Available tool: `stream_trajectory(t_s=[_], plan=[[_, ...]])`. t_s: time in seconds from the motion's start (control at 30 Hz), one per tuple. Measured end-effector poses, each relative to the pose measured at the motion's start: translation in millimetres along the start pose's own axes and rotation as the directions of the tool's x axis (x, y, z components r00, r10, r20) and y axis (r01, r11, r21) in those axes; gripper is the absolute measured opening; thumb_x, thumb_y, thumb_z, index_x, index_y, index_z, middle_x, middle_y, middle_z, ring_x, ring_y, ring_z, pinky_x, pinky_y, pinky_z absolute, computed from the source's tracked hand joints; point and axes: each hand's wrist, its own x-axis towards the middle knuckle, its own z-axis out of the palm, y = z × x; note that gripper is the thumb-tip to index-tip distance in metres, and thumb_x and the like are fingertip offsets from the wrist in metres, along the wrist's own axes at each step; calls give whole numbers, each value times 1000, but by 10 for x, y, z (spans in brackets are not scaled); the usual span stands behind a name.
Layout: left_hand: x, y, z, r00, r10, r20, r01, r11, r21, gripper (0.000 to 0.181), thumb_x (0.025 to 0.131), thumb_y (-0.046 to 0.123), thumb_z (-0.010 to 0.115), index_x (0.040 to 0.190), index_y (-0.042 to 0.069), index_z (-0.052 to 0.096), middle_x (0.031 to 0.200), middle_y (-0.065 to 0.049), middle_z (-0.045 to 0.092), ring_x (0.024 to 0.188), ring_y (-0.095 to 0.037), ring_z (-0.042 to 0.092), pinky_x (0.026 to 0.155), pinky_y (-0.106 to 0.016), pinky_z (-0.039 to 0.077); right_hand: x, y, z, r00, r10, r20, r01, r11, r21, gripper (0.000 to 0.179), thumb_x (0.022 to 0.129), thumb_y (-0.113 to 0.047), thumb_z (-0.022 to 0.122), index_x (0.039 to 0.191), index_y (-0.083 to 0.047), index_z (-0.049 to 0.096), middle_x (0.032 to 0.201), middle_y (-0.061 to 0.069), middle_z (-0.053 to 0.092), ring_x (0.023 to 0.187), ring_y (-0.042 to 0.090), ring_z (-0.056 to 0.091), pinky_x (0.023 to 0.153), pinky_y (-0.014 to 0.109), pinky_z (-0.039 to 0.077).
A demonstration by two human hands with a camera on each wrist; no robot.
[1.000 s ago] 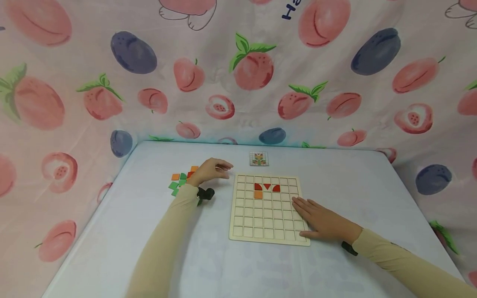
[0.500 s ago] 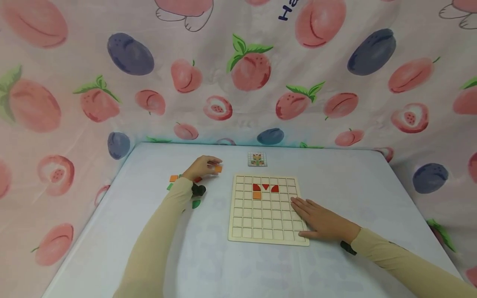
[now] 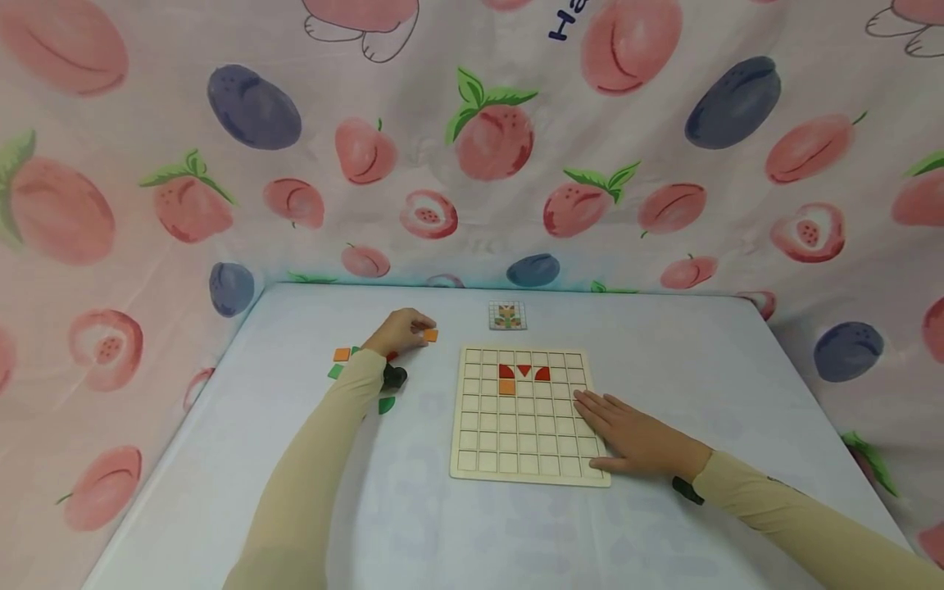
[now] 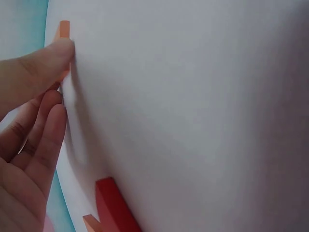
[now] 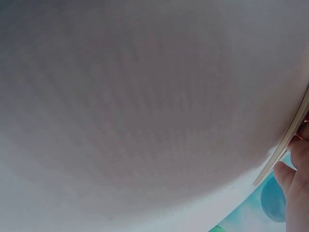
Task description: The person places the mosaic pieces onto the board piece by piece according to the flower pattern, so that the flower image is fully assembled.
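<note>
My left hand (image 3: 399, 330) pinches an orange square tile (image 3: 431, 336) between thumb and fingers, left of the grid board (image 3: 457, 410). In the left wrist view the tile (image 4: 64, 28) stands on edge, its lower part covered by the thumb (image 4: 60, 50). My right hand (image 3: 642, 432) lies flat with its fingers on the board's right edge. On the board are a red quarter-round piece (image 3: 506, 372), a red triangle (image 3: 524, 370), a second red quarter-round piece (image 3: 543, 374) and an orange square (image 3: 507, 387).
Loose tiles lie around my left wrist, partly hidden: an orange square (image 3: 342, 355), a green piece (image 3: 335, 372), a green rounded piece (image 3: 387, 405) and a red piece (image 4: 115, 205). A small pattern card (image 3: 507, 315) lies behind the board. A fruit-print cloth (image 3: 472, 205) hangs behind the table.
My left hand has drawn back a little to the left, and an orange tile now shows in its fingers. The right hand and the pieces on the board stay put.
</note>
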Motion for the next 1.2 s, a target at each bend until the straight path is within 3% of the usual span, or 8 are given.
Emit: stream_trajectory(t_s=[0.27, 0.6, 0.87, 1.2], plan=[[-36, -14, -14, 999, 3, -54, -3, 1000, 10, 31, 83, 6, 70, 114, 8, 68, 116, -11, 62, 110, -27, 56, 98, -39, 46, 2, -17, -12, 1000, -5, -18, 5, 1000, -6, 86, 90, -64, 41, 147, -1, 27, 155, 14, 25, 142, 31, 26, 108, 13, -20], [-64, 0, 0, 997, 33, -68, -32, 999, 15, 26, 84, 7, 68, 110, 6, 69, 115, -12, 64, 110, -27, 56, 98, -39, 46, 0, -13, 5, 999, -18, -43, 17, 1000, -23, 86, 90, -64, 42, 146, -1, 28, 154, 14, 27, 140, 31, 29, 109, 14, -19], [-83, 19, 46, 991, 105, -86, -109, 993, -44, 29, 83, 11, 70, 112, 7, 70, 115, -11, 66, 109, -25, 59, 94, -37, 48, 5, -12, 4, 999, -15, -32, 14, 999, -33, 86, 90, -65, 40, 147, -1, 27, 155, 14, 25, 141, 31, 28, 109, 14, -20], [-171, 369, 215, 977, 199, -81, -205, 977, -65, 28, 80, 15, 74, 108, 9, 72, 107, -9, 71, 98, -20, 64, 87, -31, 52, -6, -29, -9, 996, -38, -86, 34, 998, -44, 85, 89, -62, 45, 144, 1, 31, 152, 16, 31, 138, 32, 33, 108, 13, -20]])
